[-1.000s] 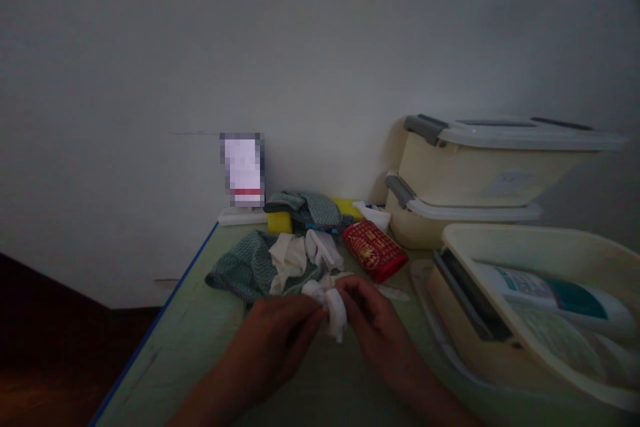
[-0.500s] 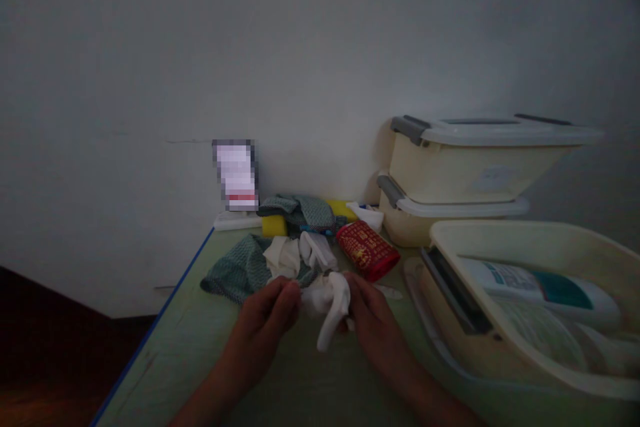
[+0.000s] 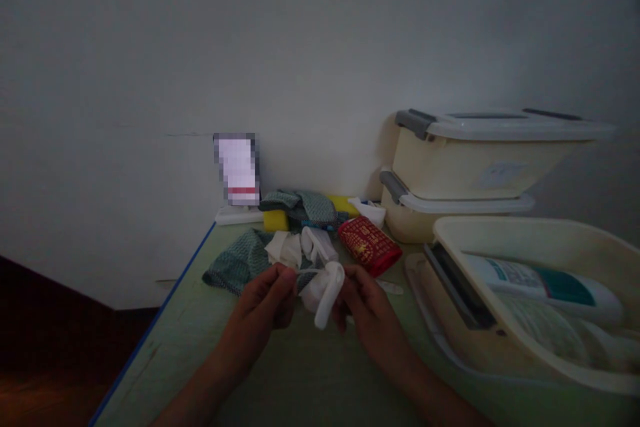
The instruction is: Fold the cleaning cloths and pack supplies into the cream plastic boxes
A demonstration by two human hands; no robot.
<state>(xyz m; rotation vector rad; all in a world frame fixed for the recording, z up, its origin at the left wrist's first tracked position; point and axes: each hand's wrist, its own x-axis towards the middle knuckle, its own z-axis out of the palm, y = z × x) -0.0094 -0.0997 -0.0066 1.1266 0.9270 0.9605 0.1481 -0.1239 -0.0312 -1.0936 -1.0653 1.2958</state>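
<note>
My left hand (image 3: 270, 297) pinches the end of a thin white strand. That strand runs across to a white bent, tube-like item (image 3: 327, 297), which hangs down at my right hand (image 3: 363, 297). The fingers of my right hand are closed around its upper part. Pale, translucent material shows behind the bent item; I cannot tell its kind. Just beyond my hands lie a crumpled cream cloth (image 3: 285, 248), a folded white item (image 3: 318, 245) and a grey-green textured cloth (image 3: 237, 263). To their right is a red pouch-like item (image 3: 369, 244) with gold print.
Another grey-green cloth (image 3: 300, 207) and a yellow block (image 3: 275, 221) lie toward the wall. A blurred screen (image 3: 239, 170) stands at the back left. An open cream bin (image 3: 500, 228) holding white packages (image 3: 540, 280) is at right, before two stacked lidded boxes (image 3: 465, 163).
My left hand has drawn slightly left, and the white strand between my hands is now straighter and thinner. The bent white item has shifted slightly up and left. The camera view has tilted slightly.
</note>
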